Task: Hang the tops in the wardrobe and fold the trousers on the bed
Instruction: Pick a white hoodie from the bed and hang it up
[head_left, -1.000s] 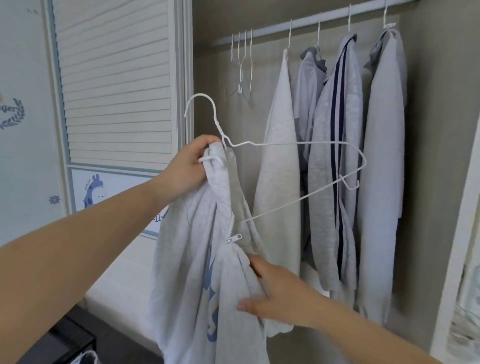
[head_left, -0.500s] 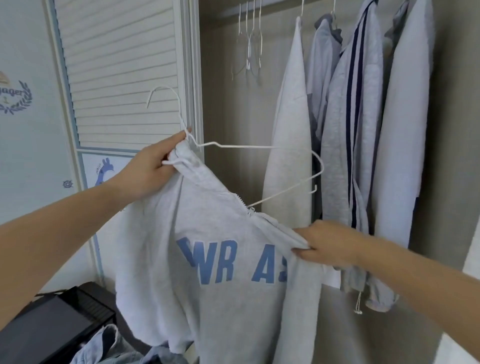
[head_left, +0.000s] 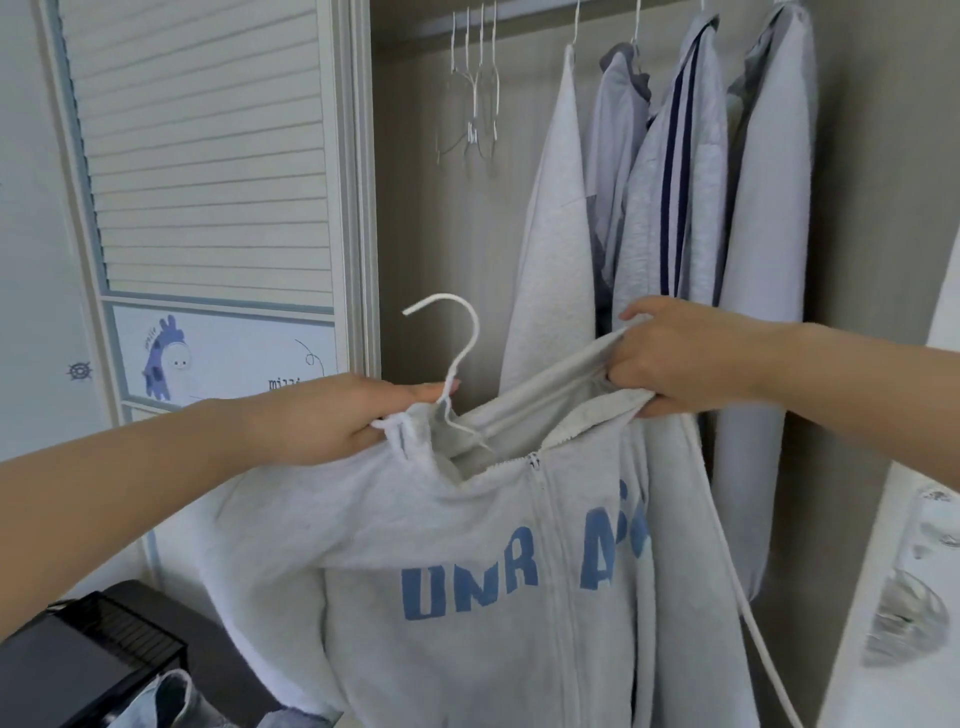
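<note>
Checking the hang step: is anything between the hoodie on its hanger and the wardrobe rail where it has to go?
Nothing visible blocks it. The hoodie, held by the left hand and right hand, sits below a free stretch of rail between the empty hangers and the hung tops.

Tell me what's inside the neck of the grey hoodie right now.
The white hanger goes into the hoodie: hook and neck stick out by the left hand, one wire shows inside. Its shoulders are covered by fabric. The right hand grips the hood edge.
</note>
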